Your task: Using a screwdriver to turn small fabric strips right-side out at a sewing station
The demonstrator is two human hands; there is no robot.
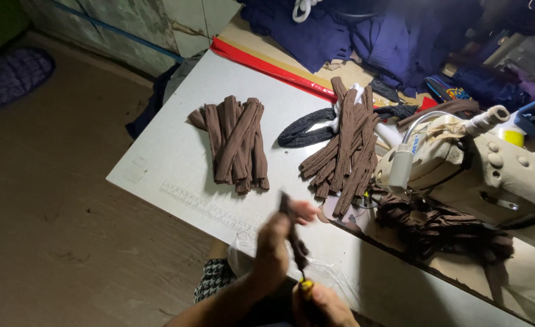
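Observation:
My left hand (pixel 273 248) pinches a narrow brown fabric strip (pixel 292 233) and holds it up over the near edge of the white table (pixel 170 169). Just below it, my right hand (pixel 327 306) grips a small yellow-handled tool (pixel 305 286) at the strip's lower end; its blade is hidden. Two piles of similar brown folded strips lie on the table: one pile (pixel 237 142) at the middle left, the other pile (pixel 346 145) beside the sewing machine (pixel 498 172).
A loose heap of brown fabric (pixel 443 230) sits under the machine's head. A small lamp (pixel 399 165) on a flexible neck points down. Black lace (pixel 304 128), a red strip (pixel 267 68) and navy cloth (pixel 340 33) lie at the back. Bare floor (pixel 55 212) is at the left.

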